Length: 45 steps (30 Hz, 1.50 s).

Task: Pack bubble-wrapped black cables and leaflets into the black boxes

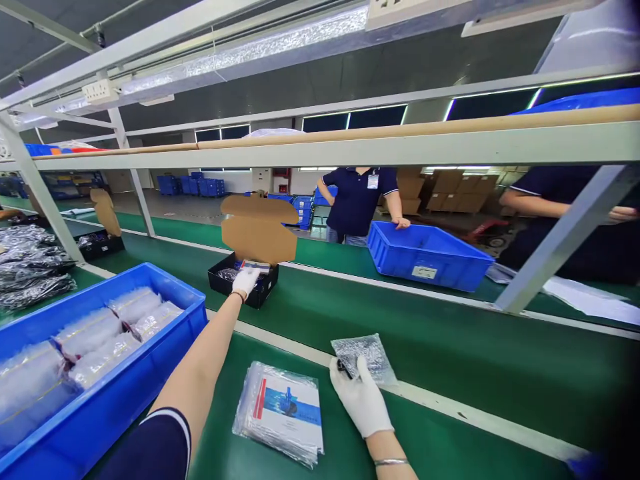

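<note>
My left hand (245, 281), in a white glove, reaches into an open black box (267, 288) with a brown cardboard lid standing up behind. A small printed booklet (257, 266) is at its fingertips, lying over dark bagged contents; the fingers look closed on its near edge. Nearer to me, my gloved right hand (361, 400) grips a clear plastic bag (367, 353) with something black inside, just above the white strip of the bench. Between my arms lies a stack of booklets in clear sleeves (287, 410), with a blue and red print on top.
At left stands a blue bin (165, 337) of wrapped packs, with a pile of dark bagged items (33, 263) and another open box (100, 243) beyond. Across the bench, a person (361, 200) rests a hand on a blue crate (425, 257). A metal post (565, 240) rises at right.
</note>
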{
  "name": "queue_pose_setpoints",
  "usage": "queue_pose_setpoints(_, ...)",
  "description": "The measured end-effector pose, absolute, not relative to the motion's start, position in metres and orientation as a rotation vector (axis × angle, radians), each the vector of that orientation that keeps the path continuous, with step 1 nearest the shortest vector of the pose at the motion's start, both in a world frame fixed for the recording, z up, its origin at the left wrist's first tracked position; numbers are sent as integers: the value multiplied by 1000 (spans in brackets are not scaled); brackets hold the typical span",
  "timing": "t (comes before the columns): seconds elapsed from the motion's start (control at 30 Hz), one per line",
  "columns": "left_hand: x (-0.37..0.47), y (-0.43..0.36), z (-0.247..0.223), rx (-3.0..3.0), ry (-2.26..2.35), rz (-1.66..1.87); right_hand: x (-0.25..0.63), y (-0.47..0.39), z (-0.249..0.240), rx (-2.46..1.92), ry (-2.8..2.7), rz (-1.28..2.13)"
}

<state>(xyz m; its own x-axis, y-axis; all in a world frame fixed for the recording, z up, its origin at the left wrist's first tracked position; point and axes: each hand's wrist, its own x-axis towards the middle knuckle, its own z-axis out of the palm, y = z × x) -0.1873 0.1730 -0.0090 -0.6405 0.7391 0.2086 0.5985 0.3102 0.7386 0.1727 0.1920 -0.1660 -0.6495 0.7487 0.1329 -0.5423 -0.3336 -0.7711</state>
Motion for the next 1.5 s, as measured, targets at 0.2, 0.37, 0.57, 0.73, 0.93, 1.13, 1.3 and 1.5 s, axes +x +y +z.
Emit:
queue_pose_setpoints(0.2, -161, 167, -44, 1615, 2662, 615, 167, 193, -154, -892, -1900, 839)
queue_pose_setpoints(0.37, -121, 178, -47, 1704, 2721, 336, 164, 194, -145, -976, -1747, 1181)
queue_pose_setpoints(0.57, -87, 179, -40, 1803, 2599, 333, 158, 185, -142, -711, -919, 1914)
queue_pose_setpoints(0.73, -175, 175, -6, 1626, 2673, 438, 153, 168, -132, -707, -626, 2022)
queue_pose_setpoints(0.93, -245, 179, -13, 1429, 2597, 270, 146, 165, -124, -704, -561, 2060)
queue_pose_setpoints(1.13, -230, 198, -24, 1494, 2502, 135, 148, 168, -128, -706, -518, 2073)
queue_pose_setpoints(1.3, -219, 187, -25, 1586, 2414, 87, 146, 162, -118, -770, -732, 1978)
queue_pose_setpoints(1.5, -175, 163, -35, 1785, 2410, -9, 87, 190, -47, -888, -1435, 1571)
